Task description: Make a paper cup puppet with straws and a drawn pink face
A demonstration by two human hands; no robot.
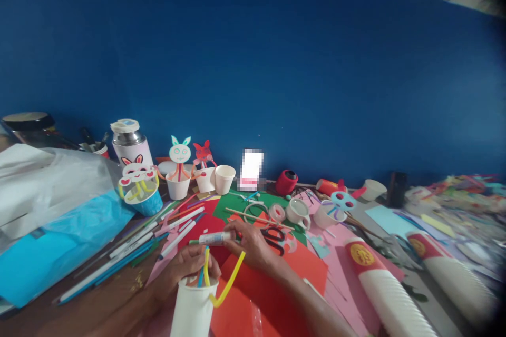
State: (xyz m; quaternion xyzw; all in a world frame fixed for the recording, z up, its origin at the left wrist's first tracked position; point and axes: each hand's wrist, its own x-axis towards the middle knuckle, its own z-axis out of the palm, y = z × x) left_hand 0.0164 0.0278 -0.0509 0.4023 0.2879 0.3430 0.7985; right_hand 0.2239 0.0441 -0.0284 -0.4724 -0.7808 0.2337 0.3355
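A white paper cup [193,308] stands at the bottom centre, with bent yellow pipe cleaners [229,287] and a blue strip [201,276] rising from it. My left hand [192,263] is closed behind the cup's rim, at the blue strip; what its fingertips grip is partly hidden. My right hand [251,245] is wrapped round a pale marker-like tube [213,238], held level just above my left hand. Red paper [276,300] lies beneath my right forearm.
Paper cups with animal-face figures [179,160] line the back left. Pens [134,242] and a plastic bag [79,179] lie left. Black-handled scissors [275,239] are beyond my right hand. Stacked cups [389,295] occupy the right, and a blue wall [253,63] rises behind.
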